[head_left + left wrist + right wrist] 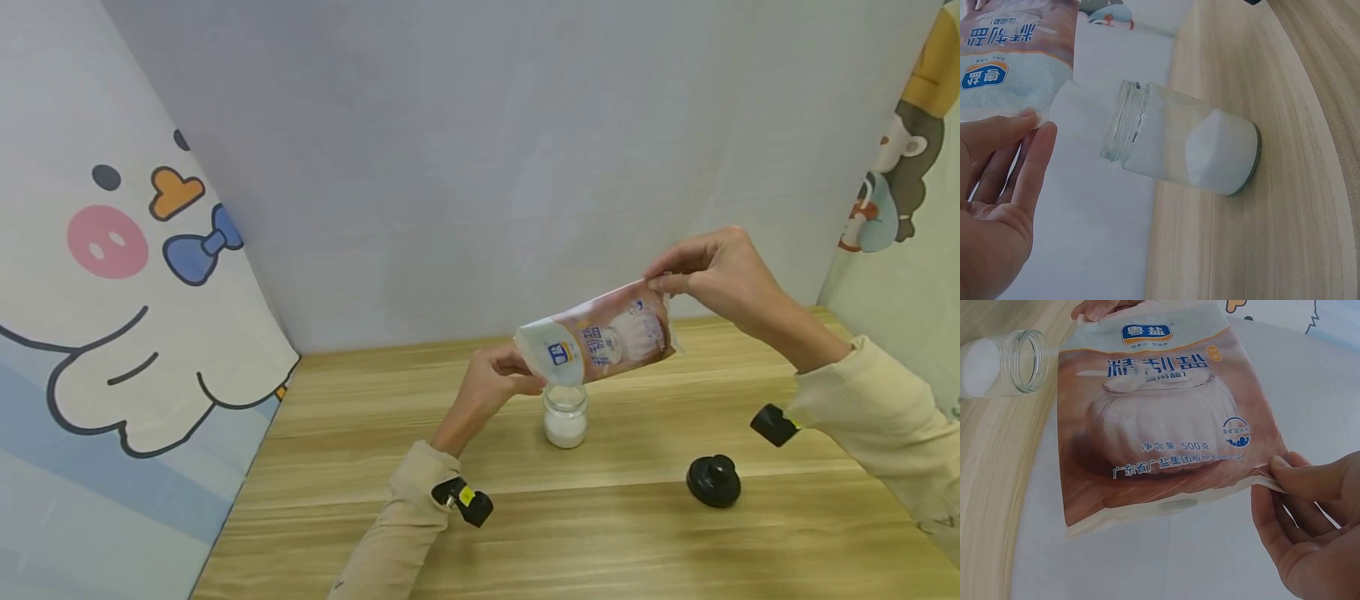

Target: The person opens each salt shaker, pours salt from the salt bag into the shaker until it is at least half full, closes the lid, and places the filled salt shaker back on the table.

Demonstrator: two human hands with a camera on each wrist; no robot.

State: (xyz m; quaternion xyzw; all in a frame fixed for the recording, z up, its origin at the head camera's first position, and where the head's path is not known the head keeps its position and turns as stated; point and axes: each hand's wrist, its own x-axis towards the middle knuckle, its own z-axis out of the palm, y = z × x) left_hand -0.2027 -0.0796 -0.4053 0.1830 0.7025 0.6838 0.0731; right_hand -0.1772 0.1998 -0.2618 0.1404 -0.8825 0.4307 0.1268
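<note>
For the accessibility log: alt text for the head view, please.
Both hands tilt a salt bag over an open glass jar partly filled with white grains; the left hand holds its lower end, the right hand pinches the upper. A black lid lies nearby.

The salt bag (1160, 419) between the two hands carries all the readable text. Near the far hand, a blue logo reads "粤盐". Below it, big letters say "精制盐". Closer to the near hand stand "净含量 500克" and a line beginning "广东省广盐集团".
</note>
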